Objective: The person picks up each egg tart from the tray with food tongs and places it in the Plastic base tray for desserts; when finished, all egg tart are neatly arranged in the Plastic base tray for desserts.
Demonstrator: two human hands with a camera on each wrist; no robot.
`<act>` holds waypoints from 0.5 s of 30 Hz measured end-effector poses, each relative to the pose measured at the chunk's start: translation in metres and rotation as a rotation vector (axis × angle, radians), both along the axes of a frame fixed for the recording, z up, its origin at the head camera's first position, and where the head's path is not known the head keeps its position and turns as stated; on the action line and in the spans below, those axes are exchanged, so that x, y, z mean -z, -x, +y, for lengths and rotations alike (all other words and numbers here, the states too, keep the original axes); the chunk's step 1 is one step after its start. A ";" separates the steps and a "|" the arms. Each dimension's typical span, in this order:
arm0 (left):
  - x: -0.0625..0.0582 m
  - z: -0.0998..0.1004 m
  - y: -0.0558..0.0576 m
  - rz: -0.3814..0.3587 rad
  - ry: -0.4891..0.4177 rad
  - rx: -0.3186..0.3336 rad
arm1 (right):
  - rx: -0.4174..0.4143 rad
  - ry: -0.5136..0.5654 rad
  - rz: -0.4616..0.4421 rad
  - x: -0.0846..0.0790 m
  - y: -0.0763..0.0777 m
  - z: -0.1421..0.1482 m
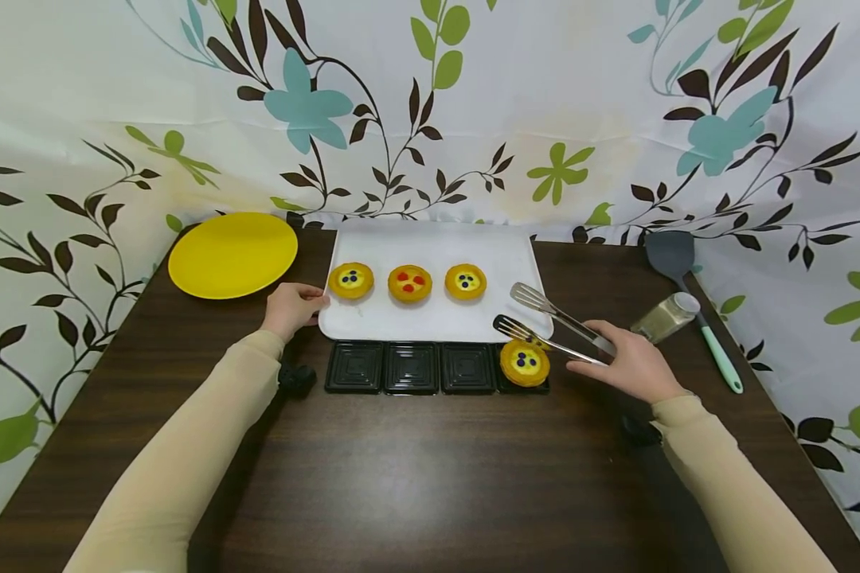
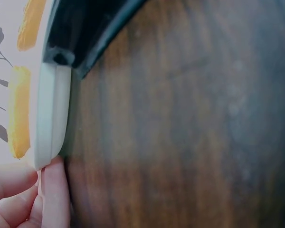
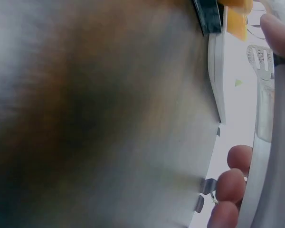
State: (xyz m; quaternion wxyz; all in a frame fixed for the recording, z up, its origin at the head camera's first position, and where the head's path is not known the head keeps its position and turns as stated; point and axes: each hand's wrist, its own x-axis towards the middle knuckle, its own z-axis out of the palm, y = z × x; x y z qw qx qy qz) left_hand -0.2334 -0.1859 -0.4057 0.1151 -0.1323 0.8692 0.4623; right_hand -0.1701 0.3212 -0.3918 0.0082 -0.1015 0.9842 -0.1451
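Note:
At its left edge my left hand (image 1: 292,309) pinches the white tray (image 1: 430,318), thumb above and fingers below in the left wrist view. Three tarts stand in a row on this tray: a blueberry tart (image 1: 350,281), a tart with red pieces (image 1: 410,284) and another blueberry tart (image 1: 466,282). My right hand (image 1: 634,368) holds metal tongs (image 1: 533,298) with their two arms spread and nothing between the tips. One tip lies over the white tray, the other beside a blueberry tart (image 1: 525,364) in the rightmost compartment of the black plastic tray (image 1: 412,368).
The black tray lies along the white tray's front edge. A yellow plate (image 1: 232,255) stands at the back left. To the right of my right hand are a glass shaker (image 1: 665,317) and a spatula (image 1: 720,354). A patterned curtain (image 1: 430,143) closes off the back.

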 end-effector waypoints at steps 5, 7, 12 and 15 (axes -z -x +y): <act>0.001 -0.001 0.002 0.002 -0.015 -0.002 | -0.013 0.001 0.001 0.004 0.022 -0.003; 0.002 -0.001 0.002 0.006 -0.019 -0.007 | -0.025 0.006 -0.005 0.004 0.030 -0.006; 0.002 -0.001 0.001 0.015 -0.023 -0.010 | -0.062 0.005 -0.017 0.000 0.046 -0.018; 0.001 -0.002 0.000 0.013 -0.025 -0.007 | -0.075 -0.003 -0.026 -0.002 0.053 -0.024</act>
